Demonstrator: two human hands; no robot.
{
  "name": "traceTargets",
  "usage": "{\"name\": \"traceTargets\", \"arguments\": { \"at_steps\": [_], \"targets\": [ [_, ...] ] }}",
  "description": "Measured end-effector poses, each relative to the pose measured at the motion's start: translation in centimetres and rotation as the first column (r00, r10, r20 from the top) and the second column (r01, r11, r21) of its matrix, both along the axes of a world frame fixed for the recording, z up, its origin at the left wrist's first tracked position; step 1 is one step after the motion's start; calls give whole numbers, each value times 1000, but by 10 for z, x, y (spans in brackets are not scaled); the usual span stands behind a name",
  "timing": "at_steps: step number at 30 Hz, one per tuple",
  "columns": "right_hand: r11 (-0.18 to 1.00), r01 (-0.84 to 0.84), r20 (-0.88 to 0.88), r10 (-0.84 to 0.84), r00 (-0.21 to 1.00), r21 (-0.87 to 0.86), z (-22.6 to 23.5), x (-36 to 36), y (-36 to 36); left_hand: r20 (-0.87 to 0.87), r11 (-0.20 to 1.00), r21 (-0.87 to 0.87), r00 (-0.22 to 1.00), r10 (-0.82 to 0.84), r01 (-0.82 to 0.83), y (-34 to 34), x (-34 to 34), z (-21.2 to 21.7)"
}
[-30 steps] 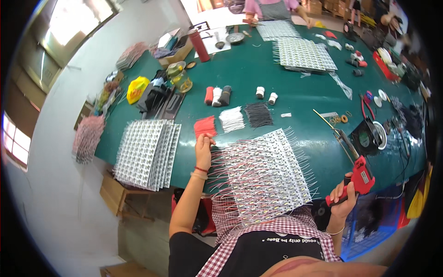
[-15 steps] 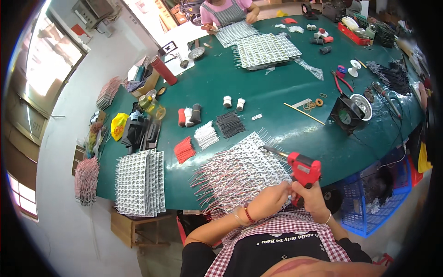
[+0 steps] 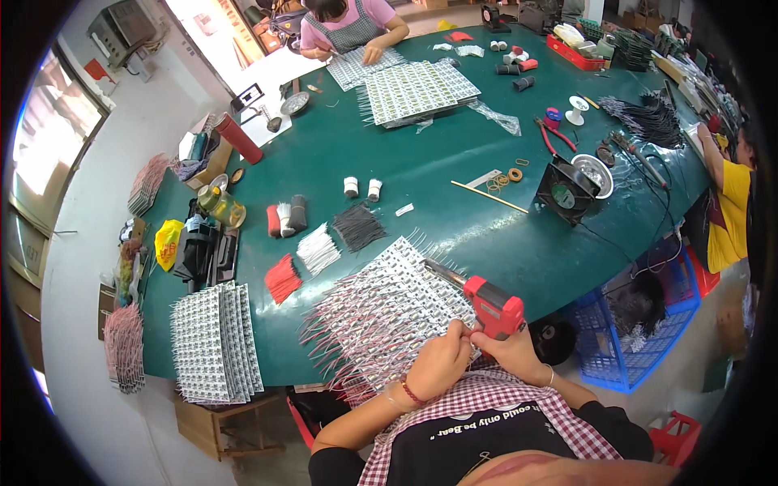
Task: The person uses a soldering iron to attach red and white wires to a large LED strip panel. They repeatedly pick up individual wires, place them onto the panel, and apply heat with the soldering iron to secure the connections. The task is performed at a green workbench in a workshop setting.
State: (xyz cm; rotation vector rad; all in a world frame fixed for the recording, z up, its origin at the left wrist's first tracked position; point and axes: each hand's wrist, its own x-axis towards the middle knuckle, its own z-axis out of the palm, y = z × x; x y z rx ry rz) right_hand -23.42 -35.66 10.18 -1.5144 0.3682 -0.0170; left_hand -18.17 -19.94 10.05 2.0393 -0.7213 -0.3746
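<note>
My right hand is wrapped round the handle of a red and black soldering gun. The gun's thin metal tip points away to the left, over the far right part of a sheet of white circuit boards. Red and white wires fringe the sheet's left side. Close against the gun's handle, my left hand is closed in a pinch; whatever is between its fingers is too small to make out. Beyond the sheet lie piles of red wires, white wires and black wires.
Stacked board sheets stand at the table's left edge. A small fan, red-handled pliers and a wooden stick lie to the right. A blue crate sits below the table. Co-workers are across the table and at far right.
The whole view has shifted, bringing a person in yellow into sight at right. My gun has tilted slightly and stays over the sheet. The far co-worker's hand has come down onto a board.
</note>
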Motion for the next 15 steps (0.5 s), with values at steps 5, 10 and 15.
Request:
{"name": "traceTargets", "arguments": {
  "at_steps": [5, 10, 15],
  "targets": [
    [992, -45, 44, 51, 998, -119, -2, -2, 0, -12, 999, -15, 999, 49, -49, 1, -1, 0],
    [999, -6, -18, 5, 1000, -49, -1, -2, 0, 67, 999, -35, 997, 24, -22, 0, -1, 2],
    [998, 6, -15, -7, 1000, -62, -4, -5, -1, 130, 999, -41, 991, -12, 17, 0, 0, -4]
  ]
}}
